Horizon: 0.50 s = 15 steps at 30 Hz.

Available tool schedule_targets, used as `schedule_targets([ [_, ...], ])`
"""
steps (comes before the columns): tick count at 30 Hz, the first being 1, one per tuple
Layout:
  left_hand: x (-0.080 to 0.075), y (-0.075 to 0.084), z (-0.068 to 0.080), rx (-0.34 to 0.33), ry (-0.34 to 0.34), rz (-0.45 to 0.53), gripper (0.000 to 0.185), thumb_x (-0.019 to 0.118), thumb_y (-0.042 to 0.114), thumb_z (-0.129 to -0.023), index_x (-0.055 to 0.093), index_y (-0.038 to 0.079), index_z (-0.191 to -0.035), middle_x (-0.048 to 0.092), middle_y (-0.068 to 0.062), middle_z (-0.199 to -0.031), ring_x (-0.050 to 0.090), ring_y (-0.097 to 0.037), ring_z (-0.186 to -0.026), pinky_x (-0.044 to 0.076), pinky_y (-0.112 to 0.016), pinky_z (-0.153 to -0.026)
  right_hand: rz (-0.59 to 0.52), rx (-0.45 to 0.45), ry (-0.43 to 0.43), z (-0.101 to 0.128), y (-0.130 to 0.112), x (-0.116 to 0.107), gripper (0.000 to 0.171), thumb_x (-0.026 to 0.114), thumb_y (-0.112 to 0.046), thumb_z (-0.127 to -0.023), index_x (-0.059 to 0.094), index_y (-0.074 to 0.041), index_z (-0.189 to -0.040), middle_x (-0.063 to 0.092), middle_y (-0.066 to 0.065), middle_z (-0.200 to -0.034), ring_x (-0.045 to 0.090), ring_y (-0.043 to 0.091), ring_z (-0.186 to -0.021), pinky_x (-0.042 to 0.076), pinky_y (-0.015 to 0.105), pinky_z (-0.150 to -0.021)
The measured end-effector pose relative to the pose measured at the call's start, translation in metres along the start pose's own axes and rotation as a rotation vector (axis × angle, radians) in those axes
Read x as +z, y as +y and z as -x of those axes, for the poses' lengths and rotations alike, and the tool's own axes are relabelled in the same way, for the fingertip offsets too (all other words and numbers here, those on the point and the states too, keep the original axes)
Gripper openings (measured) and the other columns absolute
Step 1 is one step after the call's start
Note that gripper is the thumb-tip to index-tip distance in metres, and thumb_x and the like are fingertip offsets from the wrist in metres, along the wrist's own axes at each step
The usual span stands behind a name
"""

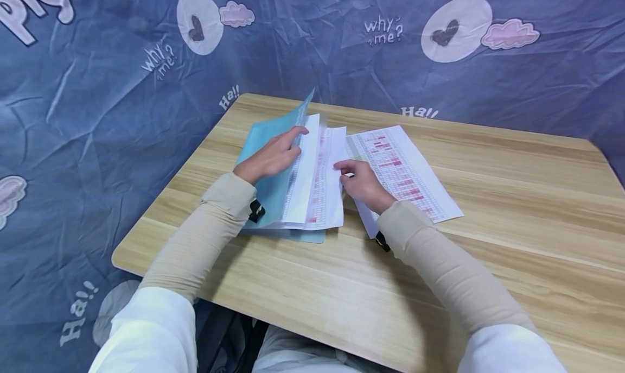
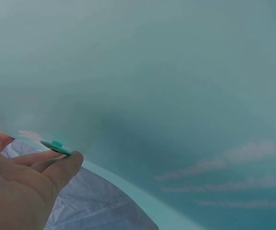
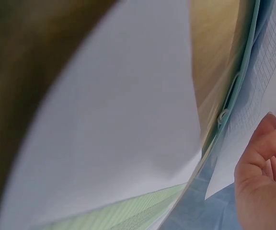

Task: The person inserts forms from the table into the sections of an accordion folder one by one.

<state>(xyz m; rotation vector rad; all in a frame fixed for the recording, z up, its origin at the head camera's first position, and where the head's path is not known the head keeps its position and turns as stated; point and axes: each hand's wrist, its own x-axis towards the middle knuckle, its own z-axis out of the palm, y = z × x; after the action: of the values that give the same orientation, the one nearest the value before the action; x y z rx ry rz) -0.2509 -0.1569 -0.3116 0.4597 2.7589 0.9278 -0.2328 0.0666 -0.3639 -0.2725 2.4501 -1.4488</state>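
Observation:
A light blue document folder (image 1: 268,127) lies spread at the table's left, its cover raised. My left hand (image 1: 273,155) holds this cover near its upper edge; in the left wrist view a small green snap tab (image 2: 56,146) shows at the fingertips. White printed sheets (image 1: 299,183) stand inside against the cover. My right hand (image 1: 363,184) pinches the right edge of a printed sheet with red cells (image 1: 333,199) at the folder's mouth. The right wrist view shows thumb and finger meeting on this paper (image 3: 272,57).
Another printed sheet (image 1: 415,177) with red cells lies on the wooden table (image 1: 527,210), partly beneath the right hand and forearm. Blue patterned fabric (image 1: 312,42) hangs behind and to the left of the table.

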Motion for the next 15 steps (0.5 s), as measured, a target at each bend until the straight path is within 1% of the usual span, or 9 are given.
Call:
schedule_targets([
  [3,-0.0001,0.0003,0.0,-0.01,-0.005,0.001,0.048,0.031,0.023,-0.096,0.03,0.019,-0.144,0.033,-0.007,-0.149,0.038,-0.022,-0.125,0.031,-0.045,-0.103,-0.003,0.005,0.002,-0.0017,-0.0003,0.002,0.036,0.046,0.0,-0.092,0.057,-0.005,-0.126,0.055,0.013,-0.117,0.053,0.022,-0.092,0.046,0.026,-0.068],
  [9,0.0001,0.0011,-0.0005,-0.027,-0.016,0.001,0.049,0.031,0.024,-0.096,0.029,0.021,-0.145,0.03,-0.004,-0.151,0.036,-0.023,-0.128,0.03,-0.046,-0.105,0.002,0.008,0.001,-0.0037,-0.0011,0.0051,0.037,0.045,0.0,-0.092,0.057,-0.005,-0.127,0.055,0.013,-0.117,0.052,0.022,-0.094,0.046,0.027,-0.069],
  [15,0.0006,-0.0016,-0.0022,-0.006,-0.005,-0.009,0.049,0.031,0.022,-0.095,0.03,0.018,-0.144,0.032,-0.005,-0.15,0.036,-0.025,-0.13,0.03,-0.044,-0.105,0.002,0.007,-0.001,-0.0048,-0.0026,0.0079,0.037,0.045,0.001,-0.092,0.057,-0.004,-0.126,0.055,0.015,-0.116,0.053,0.022,-0.091,0.046,0.025,-0.067],
])
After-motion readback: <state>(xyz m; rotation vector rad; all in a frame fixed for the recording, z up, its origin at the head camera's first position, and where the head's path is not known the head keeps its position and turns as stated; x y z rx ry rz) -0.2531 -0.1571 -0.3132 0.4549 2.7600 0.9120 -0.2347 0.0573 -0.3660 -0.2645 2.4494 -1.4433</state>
